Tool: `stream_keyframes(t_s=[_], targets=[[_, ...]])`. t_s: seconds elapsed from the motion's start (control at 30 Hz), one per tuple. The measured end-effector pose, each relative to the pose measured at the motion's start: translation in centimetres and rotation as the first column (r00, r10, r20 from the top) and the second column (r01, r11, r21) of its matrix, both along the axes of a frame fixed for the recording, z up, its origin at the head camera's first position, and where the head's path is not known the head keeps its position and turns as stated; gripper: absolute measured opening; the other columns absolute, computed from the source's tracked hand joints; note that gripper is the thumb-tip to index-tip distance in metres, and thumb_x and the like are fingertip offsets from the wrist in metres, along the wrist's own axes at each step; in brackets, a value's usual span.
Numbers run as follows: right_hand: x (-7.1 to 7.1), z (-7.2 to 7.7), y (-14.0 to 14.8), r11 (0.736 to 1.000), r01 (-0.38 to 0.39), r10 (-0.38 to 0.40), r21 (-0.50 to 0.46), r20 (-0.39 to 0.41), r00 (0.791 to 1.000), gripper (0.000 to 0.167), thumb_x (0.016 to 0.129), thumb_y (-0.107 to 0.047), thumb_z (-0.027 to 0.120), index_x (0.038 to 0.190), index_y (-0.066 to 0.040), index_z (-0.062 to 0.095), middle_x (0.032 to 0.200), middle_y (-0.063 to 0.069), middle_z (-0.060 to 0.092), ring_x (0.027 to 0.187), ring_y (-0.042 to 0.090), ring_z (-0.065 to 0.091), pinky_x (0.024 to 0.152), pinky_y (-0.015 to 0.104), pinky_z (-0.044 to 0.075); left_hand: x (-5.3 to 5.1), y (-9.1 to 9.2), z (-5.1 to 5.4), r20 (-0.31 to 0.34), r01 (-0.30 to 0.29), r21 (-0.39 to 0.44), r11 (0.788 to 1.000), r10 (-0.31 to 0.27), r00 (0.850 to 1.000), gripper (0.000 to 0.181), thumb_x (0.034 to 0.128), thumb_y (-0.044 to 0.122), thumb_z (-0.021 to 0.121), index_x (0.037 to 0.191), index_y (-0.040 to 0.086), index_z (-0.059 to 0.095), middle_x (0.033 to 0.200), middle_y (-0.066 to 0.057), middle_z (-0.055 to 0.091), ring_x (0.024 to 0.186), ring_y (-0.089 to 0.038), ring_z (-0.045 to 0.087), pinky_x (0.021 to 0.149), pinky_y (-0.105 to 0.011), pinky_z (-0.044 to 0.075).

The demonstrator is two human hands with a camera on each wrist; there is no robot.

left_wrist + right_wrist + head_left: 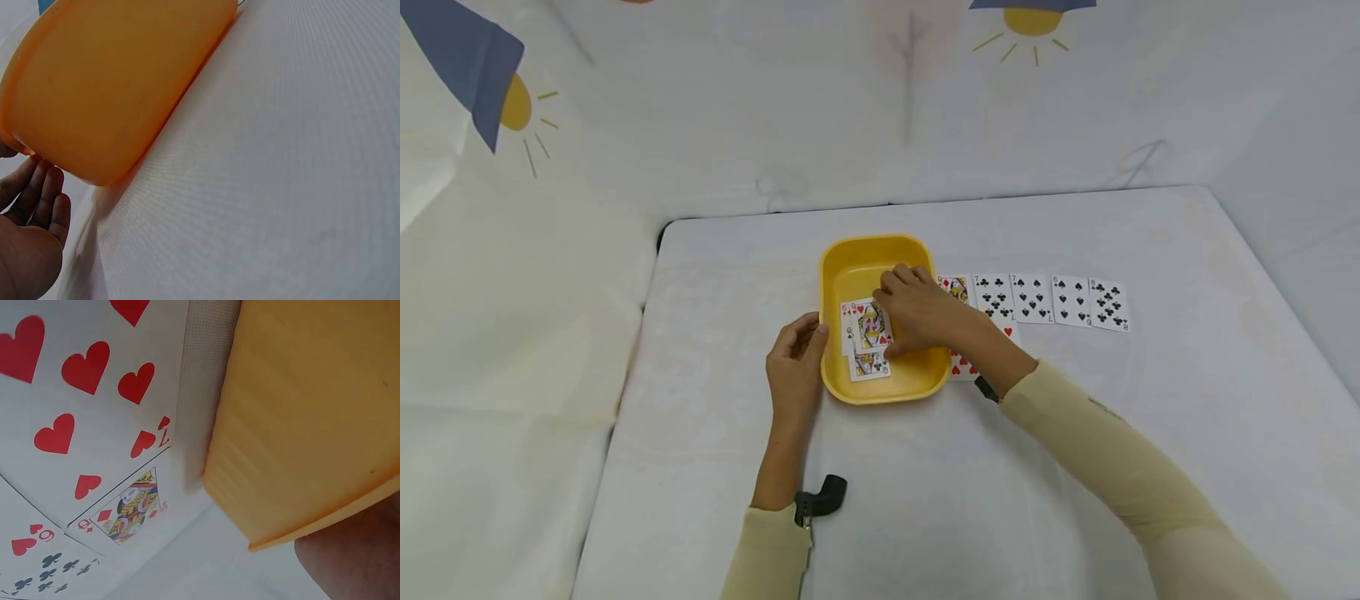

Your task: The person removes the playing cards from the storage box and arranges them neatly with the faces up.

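A yellow tray (pixel 880 392) rests on the table, with several overlapping playing cards inside it. My left hand (pixel 795 362) pinches its left rim; in the left wrist view the fingertips (pixel 44 165) meet the rim from outside. Over the tray's right side reaches my right hand (pixel 917 312), its thumb and fingers at the edges of the uppermost card, a queen of hearts (pixel 872 323). Below that card shows part of another queen (pixel 870 367). In the right wrist view the tray wall (pixel 300 425) hides the fingers; only part of the hand (pixel 350 556) appears.
Right of the tray, cards lie face up in a row: a queen of diamonds (pixel 955 286), a seven of clubs (pixel 992 292), a seven of spades (pixel 1032 296), a six of spades (pixel 1070 300) and an eight of clubs (pixel 1109 305). Heart cards, including a seven (pixel 81 394), lie nearer.
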State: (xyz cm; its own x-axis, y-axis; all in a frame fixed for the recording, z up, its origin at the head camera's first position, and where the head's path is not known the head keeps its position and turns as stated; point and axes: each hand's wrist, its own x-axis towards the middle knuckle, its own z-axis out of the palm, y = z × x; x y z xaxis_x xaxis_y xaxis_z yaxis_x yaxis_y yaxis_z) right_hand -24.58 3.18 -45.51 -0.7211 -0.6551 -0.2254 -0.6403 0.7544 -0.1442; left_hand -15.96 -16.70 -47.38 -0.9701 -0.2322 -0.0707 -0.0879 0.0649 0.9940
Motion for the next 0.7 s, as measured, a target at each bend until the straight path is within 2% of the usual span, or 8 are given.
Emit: stream_keyframes(t_s=[0.23,0.7], targets=[[-0.35,-0.24,-0.23,0.998,0.013,-0.013,0.060,0.001,1.000,0.087,0.072,-0.065,0.080,0.131,-0.006,0.057,0.117,0.008,0.044,0.115,0.028,0.035,0.101,0.043,0.028,0.04,0.02,0.02,-0.015,0.008,0.008,1.000,-0.008,1.000,0.032,0.0993,0.015,0.064,0.127,-0.001,0.064,0.120,-0.012,0.062,0.104,-0.014,0.057,0.095,-0.023,0.047],[-0.67,-0.21,-0.65,0.994,0.025,-0.029,0.103,0.032,0.999,0.081,0.074,-0.065,0.078,0.126,-0.007,0.062,0.113,0.007,0.046,0.111,0.027,0.035,0.101,0.044,0.027,0.09,0.07,0.32,-0.008,-0.002,-0.049,0.999,0.002,1.000,0.032,0.0994,0.016,0.064,0.127,-0.001,0.064,0.120,-0.013,0.063,0.103,-0.011,0.058,0.095,-0.024,0.048]])
